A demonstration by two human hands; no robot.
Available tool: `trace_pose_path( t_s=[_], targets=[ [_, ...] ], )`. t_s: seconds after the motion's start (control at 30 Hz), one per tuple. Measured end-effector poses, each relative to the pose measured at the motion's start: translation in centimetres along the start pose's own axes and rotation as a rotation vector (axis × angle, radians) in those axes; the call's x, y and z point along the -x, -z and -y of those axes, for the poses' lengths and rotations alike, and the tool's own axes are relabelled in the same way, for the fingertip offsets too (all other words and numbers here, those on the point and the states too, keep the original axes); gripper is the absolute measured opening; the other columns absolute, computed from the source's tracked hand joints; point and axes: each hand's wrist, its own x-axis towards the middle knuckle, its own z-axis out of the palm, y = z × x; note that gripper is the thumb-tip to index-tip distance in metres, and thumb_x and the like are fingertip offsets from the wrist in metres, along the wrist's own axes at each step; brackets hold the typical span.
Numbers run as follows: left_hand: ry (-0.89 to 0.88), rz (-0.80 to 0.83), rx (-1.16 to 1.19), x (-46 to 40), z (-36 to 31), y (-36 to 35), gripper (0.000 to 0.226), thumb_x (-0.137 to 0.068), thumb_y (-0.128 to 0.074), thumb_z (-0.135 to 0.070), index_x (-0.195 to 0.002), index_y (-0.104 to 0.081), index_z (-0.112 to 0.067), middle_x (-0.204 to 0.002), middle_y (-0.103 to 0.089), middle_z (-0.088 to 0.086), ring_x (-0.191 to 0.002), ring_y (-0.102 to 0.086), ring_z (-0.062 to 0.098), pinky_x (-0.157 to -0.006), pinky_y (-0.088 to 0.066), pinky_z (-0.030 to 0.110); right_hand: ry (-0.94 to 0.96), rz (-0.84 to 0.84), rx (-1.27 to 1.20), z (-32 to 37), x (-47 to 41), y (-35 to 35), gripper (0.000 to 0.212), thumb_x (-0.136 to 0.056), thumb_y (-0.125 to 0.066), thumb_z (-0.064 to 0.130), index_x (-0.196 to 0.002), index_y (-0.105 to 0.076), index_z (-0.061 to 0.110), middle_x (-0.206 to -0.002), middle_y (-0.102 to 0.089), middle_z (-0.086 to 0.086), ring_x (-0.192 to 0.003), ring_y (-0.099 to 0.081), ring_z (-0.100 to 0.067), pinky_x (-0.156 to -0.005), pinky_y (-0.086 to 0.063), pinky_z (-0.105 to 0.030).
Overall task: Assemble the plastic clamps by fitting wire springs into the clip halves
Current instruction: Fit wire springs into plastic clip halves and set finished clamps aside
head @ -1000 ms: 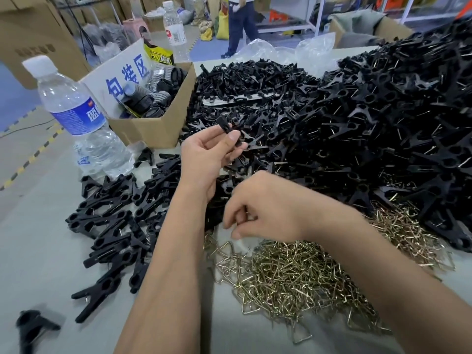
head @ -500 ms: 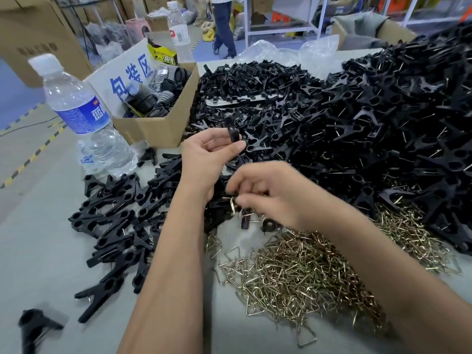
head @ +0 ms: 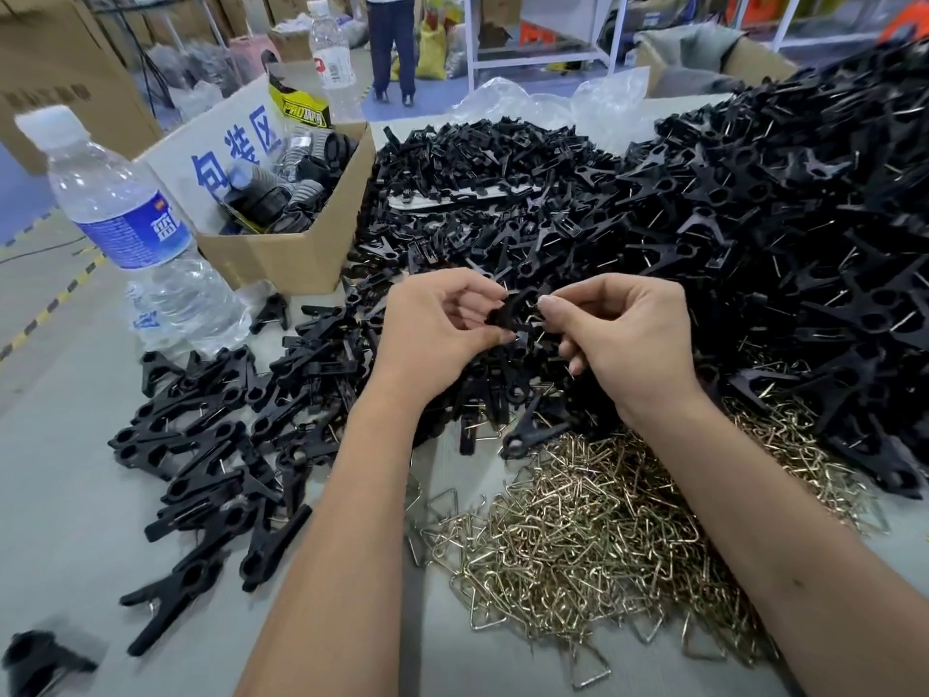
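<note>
A white sign (head: 236,143) leaning in the open cardboard box (head: 286,259) at the far left of the desk carries three large blue Chinese characters, 包装区. Behind it, a yellow and black packet (head: 297,109) sticking up from the same box shows black lettering that seems to read "PRO", with the rest too blurred to make out. The near water bottle (head: 125,228) on the left has a blue label with white Chinese characters, not legible. The far bottle (head: 332,57) has a white label with a small red mark, unreadable. The big carton (head: 55,78) at far left bears faint dark print, too blurred to read.
</note>
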Motion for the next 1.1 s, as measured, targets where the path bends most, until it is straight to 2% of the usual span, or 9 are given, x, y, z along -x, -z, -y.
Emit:
trace_pose_path(
  t_s=[0.17,0.33,0.47,0.57,0.63,0.8,0.87,1.0,1.1],
  targets=[
    [-0.018,0.034,0.023,0.1,-0.1,-0.5,0.033,-0.064,-0.094,0.005,-0.084,-0.077,-0.017,-0.073,-0.073,-0.007,-0.067,-0.067,0.006,-0.071,-0.06,0.025,0.004,-0.025,0.083,-0.4,-0.1,0.1,0.012,-0.084,-0.086,0.015,-0.076,-0.077,0.015,-0.061,-0.072,-0.007,-0.044,-0.063,-0.016,-0.04,-0.047,-0.023],
    [-0.014,0.05,0.029,0.2,-0.4,-0.6,0.028,-0.065,-0.094,0.004,-0.084,-0.079,-0.01,-0.076,-0.073,0.007,-0.068,-0.064,0.012,-0.071,-0.06,0.038,-0.003,-0.031,0.107,-0.4,-0.1,0.2,0.012,-0.084,-0.087,0.015,-0.078,-0.077,0.014,-0.059,-0.071,-0.006,-0.044,-0.063,-0.017,-0.04,-0.047,-0.023],
    [-0.026,0.068,0.079,0.4,-0.6,-0.3,0.027,-0.067,-0.093,0.003,-0.084,-0.078,-0.01,-0.073,-0.071,-0.001,-0.067,-0.063,0.013,-0.068,-0.058,0.031,-0.135,0.106,-0.138,0.5,-0.1,0.6,0.018,-0.075,-0.091,0.019,-0.075,-0.075,0.009,-0.057,-0.066,-0.004,-0.042,-0.054,-0.009,-0.038,-0.041,-0.018],
    [-0.048,0.084,0.211,0.5,-1.0,-0.3,0.027,-0.068,-0.09,0.007,-0.089,-0.076,-0.005,-0.083,-0.075,0.019,-0.075,-0.071,0.031,-0.077,-0.06,0.05,-0.324,0.278,-0.344,1.2,-0.5,1.1,0.027,-0.063,-0.088,0.03,-0.076,-0.072,0.012,-0.065,-0.065,-0.002,-0.048,-0.053,-0.006,-0.039,-0.04,-0.014],
    [-0.061,0.106,0.314,0.5,-1.3,-0.4,0.028,-0.069,-0.088,0.009,-0.091,-0.075,-0.004,-0.086,-0.074,0.023,-0.082,-0.071,0.042,-0.081,-0.059,0.055,-0.421,0.435,-0.395,1.4,-0.5,1.4,0.04,-0.065,-0.085,0.034,-0.094,-0.07,0.011,-0.074,-0.066,-0.004,-0.053,-0.056,-0.006,-0.04,-0.042,-0.012],
    [-0.044,0.181,0.482,0.6,-1.2,-0.1,0.027,-0.069,-0.087,0.002,-0.091,-0.078,-0.012,-0.085,-0.074,0.005,-0.084,-0.069,0.032,-0.079,-0.059,0.041,-0.484,0.626,-0.557,1.4,-0.4,1.9,0.039,-0.08,-0.076,0.032,-0.118,-0.076,0.024,-0.084,-0.066,-0.007,-0.062,-0.064,-0.007,-0.044,-0.049,-0.01],
    [-0.03,0.174,0.527,0.6,-1.3,-0.3,0.029,-0.066,-0.088,-0.006,-0.091,-0.077,-0.016,-0.089,-0.074,0.017,-0.085,-0.071,0.029,-0.079,-0.061,0.041,-0.494,0.696,-0.65,1.2,-0.4,2.1,0.049,-0.077,-0.084,0.034,-0.124,-0.076,0.026,-0.084,-0.067,-0.006,-0.064,-0.066,-0.007,-0.046,-0.052,-0.011],
    [-0.005,0.129,0.587,0.5,-1.3,-0.1,0.044,-0.065,-0.087,-0.001,-0.092,-0.054,-0.014,-0.073,-0.07,-0.001,-0.066,-0.068,0.008,-0.065,-0.056,0.022,-0.592,0.82,-0.938,0.8,-0.2,1.8,0.049,-0.076,-0.091,0.024,-0.122,-0.076,0.017,-0.087,-0.065,-0.01,-0.068,-0.066,-0.009,-0.047,-0.055,-0.013],
    [0.019,0.101,0.614,0.5,-1.2,0.2,0.043,-0.065,-0.087,0.008,-0.089,-0.058,-0.012,-0.075,-0.077,0.0,-0.074,-0.075,0.01,-0.068,-0.058,0.022,-0.716,0.867,-1.212,0.7,-0.2,1.6,0.034,-0.086,-0.081,0.013,-0.12,-0.073,0.011,-0.088,-0.058,-0.014,-0.069,-0.062,-0.014,-0.051,-0.059,-0.018]
  ],
)
